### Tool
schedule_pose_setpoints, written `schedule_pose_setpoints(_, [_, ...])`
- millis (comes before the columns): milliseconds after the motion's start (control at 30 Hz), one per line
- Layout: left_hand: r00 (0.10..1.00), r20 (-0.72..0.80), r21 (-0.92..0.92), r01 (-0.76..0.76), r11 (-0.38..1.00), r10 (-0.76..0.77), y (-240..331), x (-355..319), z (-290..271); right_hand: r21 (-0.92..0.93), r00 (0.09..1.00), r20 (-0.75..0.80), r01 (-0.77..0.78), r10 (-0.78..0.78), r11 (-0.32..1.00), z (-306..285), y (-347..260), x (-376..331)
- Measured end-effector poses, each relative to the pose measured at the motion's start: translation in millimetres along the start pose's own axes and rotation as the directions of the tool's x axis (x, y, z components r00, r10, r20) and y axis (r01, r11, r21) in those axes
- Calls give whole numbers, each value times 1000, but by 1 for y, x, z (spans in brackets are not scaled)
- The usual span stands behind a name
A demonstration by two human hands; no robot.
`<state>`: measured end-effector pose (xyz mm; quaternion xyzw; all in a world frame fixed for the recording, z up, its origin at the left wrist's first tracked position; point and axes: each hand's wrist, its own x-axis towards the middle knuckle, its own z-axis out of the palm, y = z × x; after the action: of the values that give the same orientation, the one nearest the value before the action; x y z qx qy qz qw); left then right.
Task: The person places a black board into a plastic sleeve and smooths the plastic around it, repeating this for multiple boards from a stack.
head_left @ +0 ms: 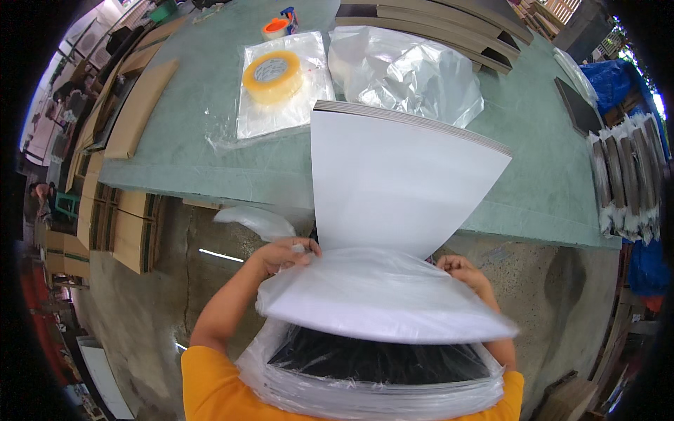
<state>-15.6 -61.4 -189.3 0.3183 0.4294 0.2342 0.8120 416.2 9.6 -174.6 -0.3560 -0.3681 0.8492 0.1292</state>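
Note:
Just beyond the table's near edge, my left hand point(284, 256) is closed on the left edge of a translucent white plastic bag point(379, 284). My right hand point(463, 268) has its fingers curled at the bag's right edge, partly hidden by it. Between the hands, a stack of white boards point(397, 182) rises from behind the bag and leans over the table. Whether its lower end is inside the bag cannot be told. Close to my body, under the bag, a dark panel point(379, 354) shows through crumpled clear wrapping.
On the green table point(189, 154) lie flat clear bags point(284, 112) with a tape roll point(272, 76) on top, a tape dispenser point(281, 27), crumpled plastic point(407, 74) and stacked dark panels point(435, 21). Wrapped panels point(628, 175) stand at the right; cardboard point(137, 224) is at the left.

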Motion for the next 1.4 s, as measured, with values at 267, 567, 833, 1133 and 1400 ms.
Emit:
schedule_pose_setpoints(267, [901,-287,800,39,599,324,-24,37,-9,-622,860,-453,-115,-236,774,-15,60,21])
schedule_pose_setpoints(567, [950,-288,600,83,795,118,47,-4,31,89,969,16,-246,245,965,21,-16,-11])
schedule_pose_setpoints(833, [691,-506,602,-146,785,516,-48,50,15,-711,634,-608,-166,-479,683,-33,114,69])
schedule_pose_setpoints(1133, [240,963,247,-594,765,-124,158,-66,129,-100,427,876,619,-226,779,103,-85,-37])
schedule_pose_setpoints(1400, [984,91,801,-164,576,152,-2,68,70,-921,980,142,79,141,382,56,28,48])
